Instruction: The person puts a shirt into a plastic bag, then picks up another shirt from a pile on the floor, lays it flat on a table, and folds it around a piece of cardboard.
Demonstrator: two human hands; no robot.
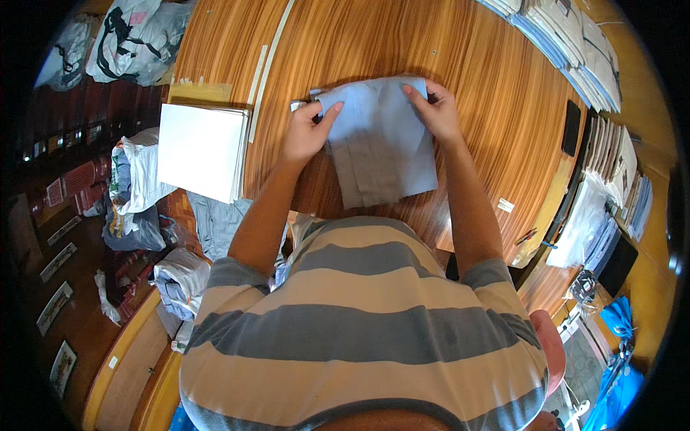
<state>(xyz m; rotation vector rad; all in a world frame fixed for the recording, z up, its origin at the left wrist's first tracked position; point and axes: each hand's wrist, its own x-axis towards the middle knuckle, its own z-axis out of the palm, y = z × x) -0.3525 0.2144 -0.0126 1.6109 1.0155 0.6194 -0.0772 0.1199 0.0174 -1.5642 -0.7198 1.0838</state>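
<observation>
A piece of blue-grey cloth (381, 147), looking like a folded garment, is stretched between my hands over the near part of the wooden table (345, 50). At its upper left corner my left hand (307, 132) pinches the edge between thumb and fingers. My right hand (438, 113) grips the upper right corner the same way, thumb on top. The cloth's lower edge hangs toward my striped shirt. Just beyond my left fingers, a small dark and silvery item (297, 105) is partly hidden. Whether the cloth touches the tabletop I cannot tell.
A stack of white sheets (201, 152) lies at the table's left edge. On the right are a black phone (571, 128), a white label (505, 205) and a small pen-like item (527, 235). Folded garments in piles (568, 43) stand far right; bagged clothes (136, 39) lie far left.
</observation>
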